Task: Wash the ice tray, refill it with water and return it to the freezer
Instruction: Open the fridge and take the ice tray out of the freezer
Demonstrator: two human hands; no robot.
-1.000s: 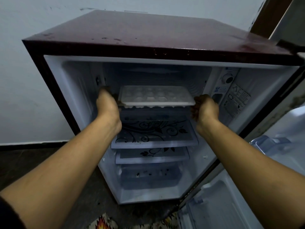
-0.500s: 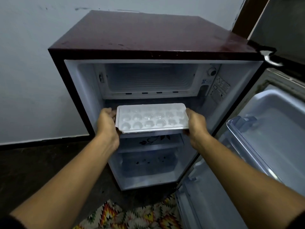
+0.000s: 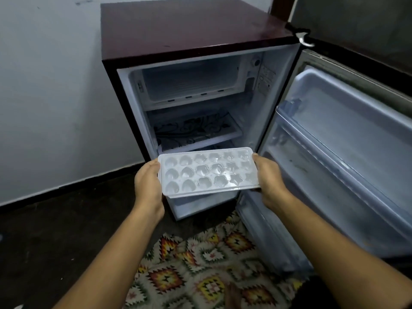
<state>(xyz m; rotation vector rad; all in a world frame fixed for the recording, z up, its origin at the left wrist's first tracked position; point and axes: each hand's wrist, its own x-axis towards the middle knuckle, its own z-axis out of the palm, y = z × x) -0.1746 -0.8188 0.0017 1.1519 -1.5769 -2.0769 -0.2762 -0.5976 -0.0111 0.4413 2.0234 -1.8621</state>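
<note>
A white plastic ice tray (image 3: 207, 172) with several shaped cells is held level in front of the open fridge, below its shelves. My left hand (image 3: 148, 184) grips the tray's left end and my right hand (image 3: 268, 181) grips its right end. The cells look empty or hold clear ice; I cannot tell which. The freezer compartment (image 3: 191, 81) at the top of the small maroon fridge (image 3: 189, 25) stands open with nothing visible inside.
The fridge door (image 3: 338, 152) hangs open to the right, its shelves bare. A shelf with a floral print (image 3: 196, 130) sits inside the fridge. A patterned rug (image 3: 200, 264) lies on the dark floor below. A white wall stands at the left.
Both hands have pulled the ice tray out of the freezer compartment and carried it down and toward me. The view has drawn back from the fridge.
</note>
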